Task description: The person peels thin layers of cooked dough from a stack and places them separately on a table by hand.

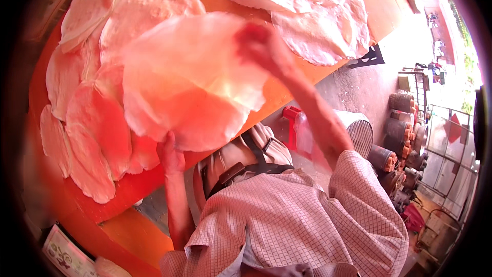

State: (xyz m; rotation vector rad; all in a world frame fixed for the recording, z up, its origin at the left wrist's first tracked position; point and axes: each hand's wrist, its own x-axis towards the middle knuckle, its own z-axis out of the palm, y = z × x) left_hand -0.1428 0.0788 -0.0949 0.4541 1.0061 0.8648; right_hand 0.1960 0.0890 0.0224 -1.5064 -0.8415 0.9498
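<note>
A thin, pale, see-through round flatbread sheet is stretched between my two hands, above the orange table. My left hand grips its lower edge, the fingertips partly hidden by the sheet. At its upper right edge, my right hand is closed and smeared by motion. Light shows through the sheet, and its lower part hangs in a fold. Several similar flatbread sheets lie overlapping to the left. More flatbreads lie piled at the far side, wrinkled and dusted white.
The orange table slants across the view, its near edge in front of my body. Right of me stand a red stool and a ribbed round metal container. Several dark cylinders are stacked beside a metal-framed gate.
</note>
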